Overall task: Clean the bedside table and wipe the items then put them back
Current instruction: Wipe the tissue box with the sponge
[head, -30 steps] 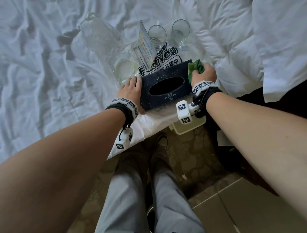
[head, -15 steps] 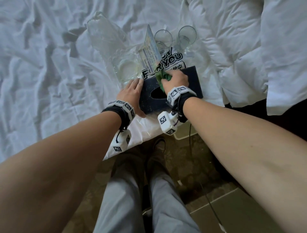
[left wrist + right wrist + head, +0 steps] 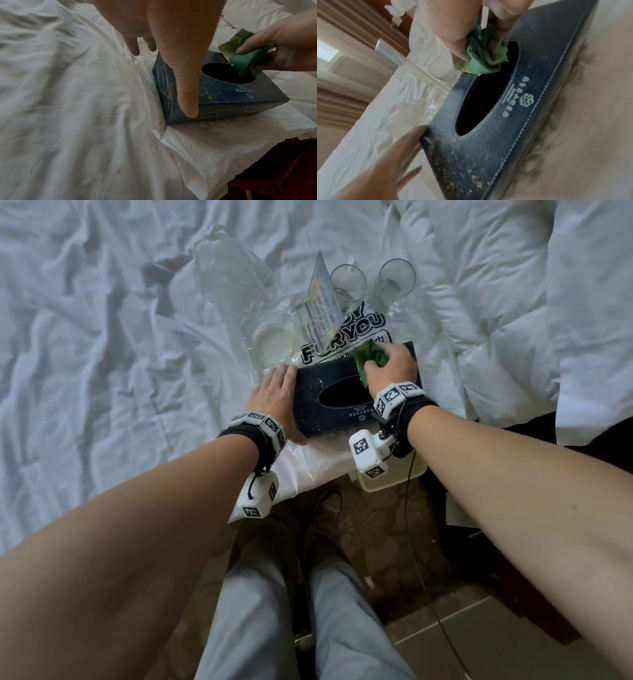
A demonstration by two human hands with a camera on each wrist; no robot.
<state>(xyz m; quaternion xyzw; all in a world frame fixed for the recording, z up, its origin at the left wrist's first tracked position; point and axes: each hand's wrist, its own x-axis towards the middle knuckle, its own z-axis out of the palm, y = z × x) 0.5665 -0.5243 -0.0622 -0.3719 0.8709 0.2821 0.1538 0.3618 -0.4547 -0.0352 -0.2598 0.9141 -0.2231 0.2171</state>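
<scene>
From above, we brace the tissue box (image 3: 346, 395) on the bed with our flat left hand (image 3: 275, 398) so it cannot slide. At the wrists, our right hand (image 3: 281, 44) pinches the green cloth (image 3: 481, 59) at its opening.

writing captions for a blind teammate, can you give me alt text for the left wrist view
A left hand steadies a dark blue tissue box with its thumb on the near corner, while the right hand pinches a green cloth at the edge of the box's oval opening. The box sits on a white plastic sheet over rumpled white bedding, its top flecked with yellowish specks.
</scene>
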